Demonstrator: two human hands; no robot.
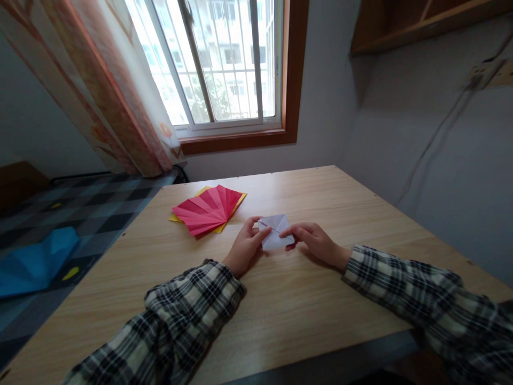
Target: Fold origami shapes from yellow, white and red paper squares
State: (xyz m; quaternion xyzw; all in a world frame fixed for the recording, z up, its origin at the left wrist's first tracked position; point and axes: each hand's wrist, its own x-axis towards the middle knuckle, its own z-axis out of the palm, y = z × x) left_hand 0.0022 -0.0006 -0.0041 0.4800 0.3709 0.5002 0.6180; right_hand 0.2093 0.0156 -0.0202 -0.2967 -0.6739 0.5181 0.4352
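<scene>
The worktop (224, 331) is smooth, wood-grained, faintly glossy toward its far edge. The red fan (206, 209) near its far left corner is matt, pleated paper; the white sheet (276, 242), matt, creased paper.

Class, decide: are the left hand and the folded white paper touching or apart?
Touching. The head view shows the thumb of the left hand lying over the face of the white paper.
</scene>
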